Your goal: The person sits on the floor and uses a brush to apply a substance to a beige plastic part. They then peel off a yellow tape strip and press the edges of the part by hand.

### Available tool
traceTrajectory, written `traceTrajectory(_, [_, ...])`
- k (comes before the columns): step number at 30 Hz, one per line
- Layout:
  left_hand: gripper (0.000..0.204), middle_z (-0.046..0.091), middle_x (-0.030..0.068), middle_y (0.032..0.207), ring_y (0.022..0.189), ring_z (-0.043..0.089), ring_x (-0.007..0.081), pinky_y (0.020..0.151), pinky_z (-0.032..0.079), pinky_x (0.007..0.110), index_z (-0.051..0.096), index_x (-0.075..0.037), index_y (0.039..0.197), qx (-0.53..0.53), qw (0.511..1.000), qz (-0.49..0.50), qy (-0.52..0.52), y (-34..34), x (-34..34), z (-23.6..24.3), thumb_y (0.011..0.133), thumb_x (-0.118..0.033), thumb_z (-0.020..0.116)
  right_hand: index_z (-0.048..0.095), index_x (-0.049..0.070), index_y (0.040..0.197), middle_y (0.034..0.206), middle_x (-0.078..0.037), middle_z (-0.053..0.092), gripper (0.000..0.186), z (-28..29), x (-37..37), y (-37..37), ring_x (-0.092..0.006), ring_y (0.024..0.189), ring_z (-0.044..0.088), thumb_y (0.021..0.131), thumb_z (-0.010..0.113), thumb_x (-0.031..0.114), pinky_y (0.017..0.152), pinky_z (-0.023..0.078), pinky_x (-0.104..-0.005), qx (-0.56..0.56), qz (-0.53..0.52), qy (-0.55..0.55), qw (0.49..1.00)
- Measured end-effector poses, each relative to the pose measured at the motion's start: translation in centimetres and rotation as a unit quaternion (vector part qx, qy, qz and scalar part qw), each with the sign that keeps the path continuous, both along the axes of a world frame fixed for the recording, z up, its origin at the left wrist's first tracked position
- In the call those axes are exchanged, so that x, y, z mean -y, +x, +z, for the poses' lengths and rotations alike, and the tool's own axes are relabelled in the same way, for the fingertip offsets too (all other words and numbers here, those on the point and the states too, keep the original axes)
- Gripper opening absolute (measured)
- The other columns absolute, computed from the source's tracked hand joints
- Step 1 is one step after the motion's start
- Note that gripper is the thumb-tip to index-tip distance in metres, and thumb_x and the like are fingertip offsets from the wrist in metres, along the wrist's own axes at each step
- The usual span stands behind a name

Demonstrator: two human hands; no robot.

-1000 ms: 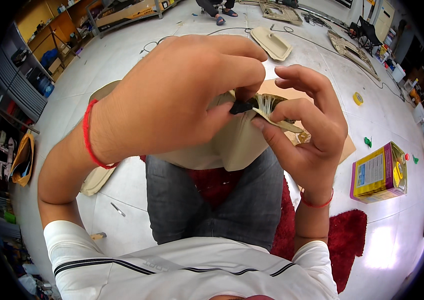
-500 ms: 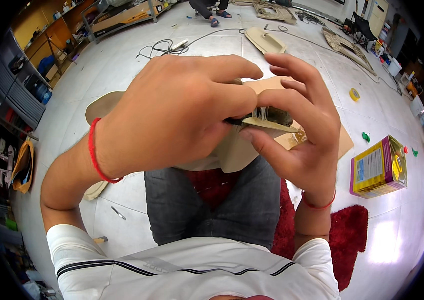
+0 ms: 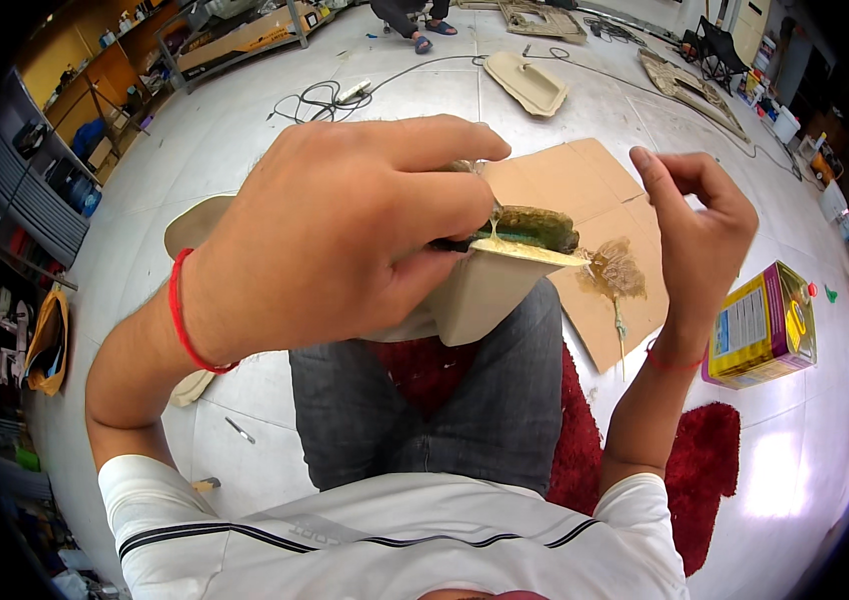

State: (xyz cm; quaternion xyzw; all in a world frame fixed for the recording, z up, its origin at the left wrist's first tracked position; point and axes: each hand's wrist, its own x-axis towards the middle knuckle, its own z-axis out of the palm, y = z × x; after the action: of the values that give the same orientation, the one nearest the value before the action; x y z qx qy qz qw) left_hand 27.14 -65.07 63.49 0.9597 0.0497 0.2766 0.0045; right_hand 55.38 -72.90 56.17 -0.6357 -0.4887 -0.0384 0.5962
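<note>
Left hand pinches black piece on beige part; right hand, curled shut, seemingly empty, near opaque tin.

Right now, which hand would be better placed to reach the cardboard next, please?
Probably the right hand: it appears beside the cardboard, apart from the beige part, while the left hand pinches a dark piece at that part's edge.

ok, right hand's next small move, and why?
I'd probably bring the right hand in to steady the beige part: its rim looks yellowish and sticky, a strand rises from it by the left hand, and the right hand is clear of the part.
</note>
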Motion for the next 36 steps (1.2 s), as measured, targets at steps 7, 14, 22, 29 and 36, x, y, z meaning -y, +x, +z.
traceTrajectory(7, [0.027, 0.072, 0.0179, 0.117, 0.078, 0.069, 0.0312, 0.067, 0.055, 0.033, 0.058, -0.002, 0.081, 0.001, 1.000, 0.019, -0.008, 1.1, 0.2, -0.3, 0.066, 0.004, 0.080, 0.067, 0.001, 0.105, 0.119, -0.017, 0.069, 0.038, 1.1, 2.3, -5.9, -0.0265, 0.109, 0.066, 0.070, 0.081, 0.007, 0.100, 0.049, -0.0369, 0.092, 0.313, 0.089, 0.941])
traceTrajectory(14, [0.027, 0.073, 0.0159, 0.110, 0.077, 0.068, 0.0308, 0.069, 0.055, 0.032, 0.059, -0.001, 0.087, -0.011, 0.999, 0.041, -0.021, 0.7, 0.0, -1.1, 0.069, 0.003, 0.078, 0.066, -0.001, 0.085, 0.109, -0.015, 0.073, 0.018, -0.6, 0.9, -8.7, -0.0264, 0.095, 0.069, 0.069, 0.075, -0.003, 0.084, 0.053, -0.0335, 0.133, 0.240, 0.095, 0.957])
traceTrajectory(22, [0.025, 0.072, 0.0149, 0.104, 0.077, 0.065, 0.0309, 0.070, 0.055, 0.032, 0.058, 0.000, 0.087, -0.024, 0.996, 0.083, -0.031, -0.4, -1.2, -0.9, 0.068, 0.004, 0.074, 0.065, -0.003, 0.082, 0.105, -0.014, 0.073, 0.014, -0.5, -0.7, -9.9, -0.0224, 0.090, 0.070, 0.071, 0.072, -0.009, 0.080, 0.054, -0.0299, 0.155, 0.232, 0.103, 0.955])
traceTrajectory(29, [0.022, 0.071, 0.0148, 0.097, 0.078, 0.067, 0.0339, 0.072, 0.055, 0.033, 0.060, 0.000, 0.088, -0.020, 0.994, 0.099, -0.027, -1.0, -1.7, -1.2, 0.070, 0.003, 0.072, 0.065, -0.003, 0.082, 0.100, -0.013, 0.074, 0.013, -0.6, -1.7, -10.4, -0.0211, 0.085, 0.071, 0.072, 0.070, -0.009, 0.079, 0.055, -0.0293, 0.164, 0.238, 0.118, 0.950])
traceTrajectory(36, [0.026, 0.069, 0.0134, 0.087, 0.080, 0.069, 0.0345, 0.073, 0.056, 0.035, 0.066, 0.000, 0.097, -0.001, 0.994, 0.111, -0.003, -0.9, -1.4, -1.7, 0.072, 0.001, 0.071, 0.064, -0.003, 0.081, 0.097, -0.012, 0.074, 0.011, -0.4, -1.9, -10.2, -0.0203, 0.084, 0.070, 0.073, 0.070, -0.007, 0.078, 0.054, -0.0288, 0.189, 0.240, 0.101, 0.947])
